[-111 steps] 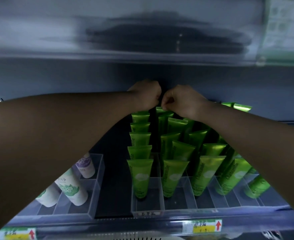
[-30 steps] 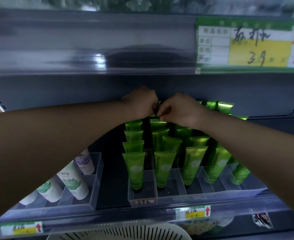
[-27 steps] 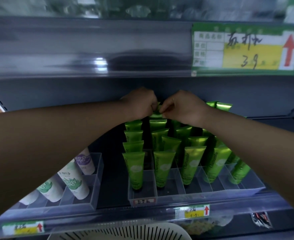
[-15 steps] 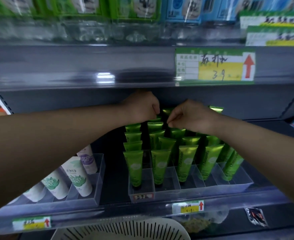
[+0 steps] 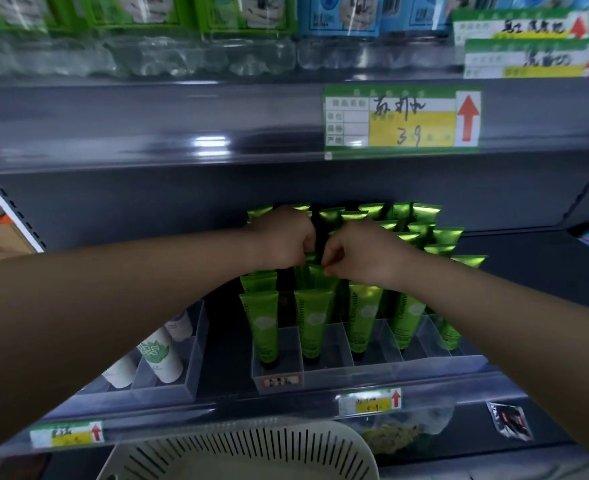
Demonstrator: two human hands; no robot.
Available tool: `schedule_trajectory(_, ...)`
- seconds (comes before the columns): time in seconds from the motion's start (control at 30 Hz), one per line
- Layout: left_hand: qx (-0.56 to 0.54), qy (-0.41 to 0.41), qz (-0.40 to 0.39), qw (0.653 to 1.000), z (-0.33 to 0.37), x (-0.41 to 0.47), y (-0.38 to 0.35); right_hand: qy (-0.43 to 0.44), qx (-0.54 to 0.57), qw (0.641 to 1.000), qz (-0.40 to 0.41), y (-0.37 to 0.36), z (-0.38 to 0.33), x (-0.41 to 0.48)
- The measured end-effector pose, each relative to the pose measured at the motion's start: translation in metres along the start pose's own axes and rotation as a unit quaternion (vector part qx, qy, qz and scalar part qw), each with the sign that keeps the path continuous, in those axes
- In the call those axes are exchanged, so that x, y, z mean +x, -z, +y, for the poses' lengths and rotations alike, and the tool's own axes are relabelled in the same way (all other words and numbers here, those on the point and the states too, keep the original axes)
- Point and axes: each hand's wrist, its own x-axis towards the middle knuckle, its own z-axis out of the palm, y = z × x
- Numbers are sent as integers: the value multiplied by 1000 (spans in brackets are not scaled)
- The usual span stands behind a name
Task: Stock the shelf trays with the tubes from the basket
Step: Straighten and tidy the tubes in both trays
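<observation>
Down at the bottom edge, the pale slotted basket (image 5: 244,452) sits right under the shelf, only its far rim and wall in shot. Just past it, the shelf's front rail carries two small yellow price labels (image 5: 371,403), and a little dark packet (image 5: 509,420) lies below the rail to the right.

Up onto the dark shelf (image 5: 230,341) now. On the left, a clear tray (image 5: 168,389) holds white tubes (image 5: 159,355) leaning back in its lanes. Beside it, apart by a strip of bare shelf, stands the clear divided tray (image 5: 372,362), and here are the green tubes (image 5: 263,323), caps down, packed in lanes that run front to back.

Both arms reach in over that tray. The left hand (image 5: 282,240) and the right hand (image 5: 358,254) hover knuckle to knuckle above the second lane, almost touching. Both have their fingers curled in and fingertips nipped on the flat crimped tops of the green tubes there; exactly how many each one has, I cannot tell.

Behind the hands, more green tops line the back wall. Overhead, the next shelf's rail shows a big yellow-and-green price tag (image 5: 402,119) with a red arrow, and above it green and blue packs (image 5: 338,12), blurred.
</observation>
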Motion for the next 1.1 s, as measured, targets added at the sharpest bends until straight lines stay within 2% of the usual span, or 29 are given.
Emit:
schedule_trajectory(0.4, 17, -8, 19, 1000, -1, 1, 2, 12, 29, 999, 30, -5, -6, 1)
schedule_trajectory(1.1, 30, -22, 38, 999, -2, -7, 1, 25, 52, 998, -7, -2, -8, -3)
